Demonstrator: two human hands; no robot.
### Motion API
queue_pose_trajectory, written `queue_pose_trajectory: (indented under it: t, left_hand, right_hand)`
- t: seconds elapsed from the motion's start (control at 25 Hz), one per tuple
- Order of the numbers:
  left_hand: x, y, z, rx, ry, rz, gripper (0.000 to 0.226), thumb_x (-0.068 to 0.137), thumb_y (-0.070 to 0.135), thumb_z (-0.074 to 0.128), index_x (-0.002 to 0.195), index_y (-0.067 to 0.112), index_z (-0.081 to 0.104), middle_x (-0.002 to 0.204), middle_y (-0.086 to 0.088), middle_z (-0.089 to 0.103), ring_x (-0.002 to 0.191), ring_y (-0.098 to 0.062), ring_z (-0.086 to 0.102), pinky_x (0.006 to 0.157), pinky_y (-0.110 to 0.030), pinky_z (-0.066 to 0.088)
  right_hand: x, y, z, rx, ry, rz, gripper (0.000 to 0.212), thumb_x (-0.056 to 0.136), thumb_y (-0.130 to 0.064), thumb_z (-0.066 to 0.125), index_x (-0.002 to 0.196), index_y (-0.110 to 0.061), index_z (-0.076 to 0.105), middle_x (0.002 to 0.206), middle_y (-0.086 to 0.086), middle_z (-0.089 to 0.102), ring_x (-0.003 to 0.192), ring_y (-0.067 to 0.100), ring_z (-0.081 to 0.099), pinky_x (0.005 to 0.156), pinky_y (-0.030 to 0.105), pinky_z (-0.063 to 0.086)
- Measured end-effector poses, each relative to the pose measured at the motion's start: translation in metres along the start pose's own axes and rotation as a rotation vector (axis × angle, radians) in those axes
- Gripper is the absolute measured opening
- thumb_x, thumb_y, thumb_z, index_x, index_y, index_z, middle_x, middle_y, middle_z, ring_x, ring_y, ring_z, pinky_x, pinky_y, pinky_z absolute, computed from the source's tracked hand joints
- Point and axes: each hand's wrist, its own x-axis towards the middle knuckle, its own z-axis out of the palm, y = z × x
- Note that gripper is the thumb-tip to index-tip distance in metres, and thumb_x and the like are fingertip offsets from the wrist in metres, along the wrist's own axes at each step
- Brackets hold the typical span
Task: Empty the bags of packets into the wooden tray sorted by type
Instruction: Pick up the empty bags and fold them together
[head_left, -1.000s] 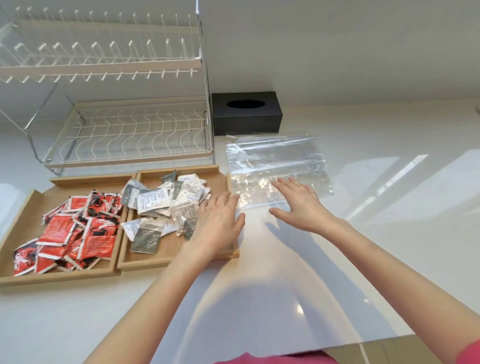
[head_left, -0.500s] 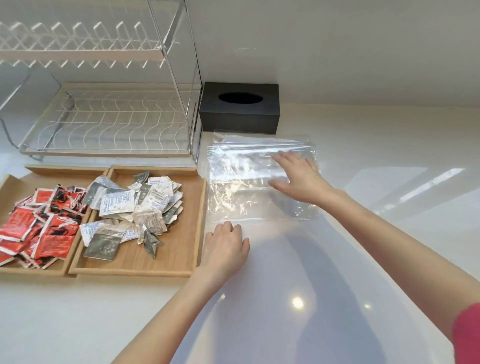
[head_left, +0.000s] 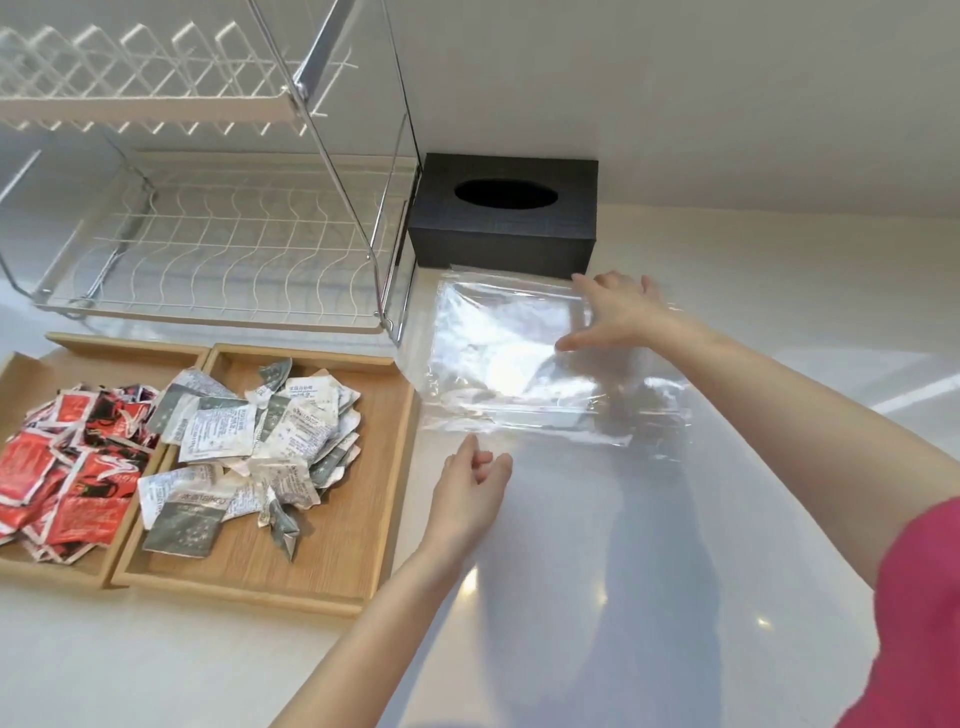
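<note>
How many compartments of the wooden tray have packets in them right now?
2. The left compartment holds the red packets; the right compartment holds the grey and white packets. The tray's left edge is cut off, so more may be hidden.

the pile of red and black packets (head_left: 62, 457) and the left wooden tray compartment (head_left: 52, 564) run off the left edge. the white wire dish rack (head_left: 208, 249) is cropped at top and left. print on the grey and white packets (head_left: 260, 431) is too small to read.

A single head-worn view is given, aimed forward and down, close over the white worktop (head_left: 649, 597); the wooden tray (head_left: 363, 519) is seen left, the wall far.
</note>
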Motion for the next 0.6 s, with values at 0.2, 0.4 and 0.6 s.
queue_pose_trajectory:
  t: [0.2, 0.4, 0.6]
  left_hand:
    - [0.013, 0.017, 0.008, -0.613, -0.008, -0.141, 0.040, 0.088, 0.020, 0.052, 0.124, 0.010, 0.039, 0.104, -0.005, 0.058, 0.097, -0.014, 0.055, 0.088, -0.023, 0.044]
    - [0.014, 0.028, 0.006, -0.762, -0.036, -0.256, 0.014, 0.086, 0.015, 0.055, 0.074, 0.016, 0.048, 0.069, 0.002, 0.047, 0.071, -0.009, 0.048, 0.069, -0.018, 0.042]
    - [-0.001, 0.028, 0.003, -0.840, -0.066, -0.201, 0.007, 0.085, 0.021, 0.056, 0.091, 0.020, 0.053, 0.064, 0.010, 0.058, 0.066, -0.006, 0.052, 0.065, -0.022, 0.039]
  right_hand:
    - [-0.002, 0.000, 0.003, -0.004, -0.002, 0.068, 0.086, 0.068, -0.055, 0.067, 0.133, -0.012, 0.032, 0.136, 0.021, 0.034, 0.126, 0.038, 0.033, 0.107, 0.046, 0.025]
    - [-0.022, 0.011, 0.006, 0.258, 0.004, 0.098, 0.064, 0.071, -0.050, 0.067, 0.115, -0.010, 0.045, 0.119, 0.014, 0.053, 0.108, 0.034, 0.049, 0.087, 0.038, 0.038]
    - [-0.074, 0.017, 0.003, 0.702, -0.002, 0.097, 0.044, 0.075, -0.038, 0.070, 0.102, -0.010, 0.051, 0.083, 0.002, 0.059, 0.076, 0.019, 0.057, 0.061, 0.026, 0.041]
